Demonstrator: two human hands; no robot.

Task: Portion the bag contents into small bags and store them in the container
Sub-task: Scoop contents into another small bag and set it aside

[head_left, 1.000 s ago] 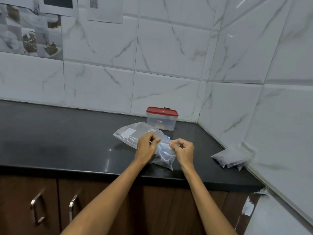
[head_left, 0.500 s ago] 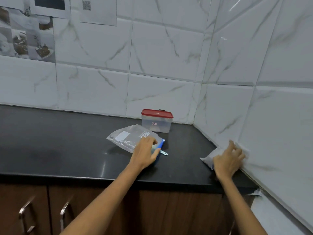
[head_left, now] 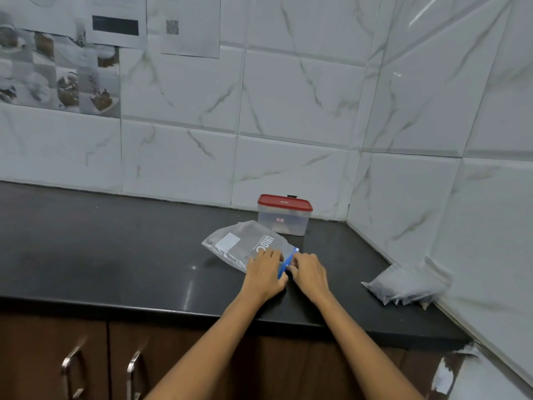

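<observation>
A large clear plastic bag (head_left: 245, 245) with dark contents and a blue strip (head_left: 289, 259) at its near end lies on the black counter (head_left: 115, 255). My left hand (head_left: 264, 274) presses down on that near end, fingers spread over the plastic. Touching the blue strip from the right is my right hand (head_left: 308, 272), its fingertips curled against the strip. Just behind the bag stands a clear container (head_left: 284, 223) with its red lid (head_left: 284, 202) on. Several small filled bags (head_left: 403, 284) lie in a pile against the right wall.
Tiled walls meet in a corner behind the container and close off the counter's right side. The counter's front edge (head_left: 173, 308) runs just under my forearms, with cupboard doors and metal handles (head_left: 70, 368) below. Papers are stuck to the wall at upper left.
A second ago both hands held a small filled bag. My right hand laid it on the pile by the right wall, then came back to the large bag. My left hand settled onto the large bag.
</observation>
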